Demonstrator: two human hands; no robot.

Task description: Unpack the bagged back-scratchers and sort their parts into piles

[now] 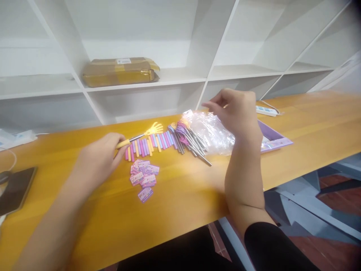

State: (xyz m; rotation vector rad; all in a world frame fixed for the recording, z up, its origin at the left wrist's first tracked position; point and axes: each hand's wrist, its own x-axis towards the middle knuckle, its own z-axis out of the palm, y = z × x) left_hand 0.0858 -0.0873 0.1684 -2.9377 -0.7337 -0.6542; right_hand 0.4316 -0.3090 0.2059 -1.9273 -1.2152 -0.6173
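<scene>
My left hand (pixel 98 156) is closed around the yellow handle of a back scratcher (pixel 137 138). Its metal shaft points right, ending in a yellow hand-shaped head. My right hand (pixel 238 111) is raised over the clear plastic bags (pixel 213 131), fingers curled and pinched; anything between them is hidden. Below the back scratcher lies a row of loose coloured handles (pixel 145 146) in yellow, pink, purple and blue. To their right is a pile of metal rods with hand-shaped heads (pixel 194 141). Small pink and purple printed cards (pixel 143 175) lie nearer to me.
A purple box (pixel 272 134) stands partly behind my right forearm. A power strip (pixel 266 110) is at the back right, a phone (pixel 18 190) at the left edge. White shelving (pixel 145 99) rises behind the wooden table (pixel 180 210), with a taped parcel (pixel 121 71) on it.
</scene>
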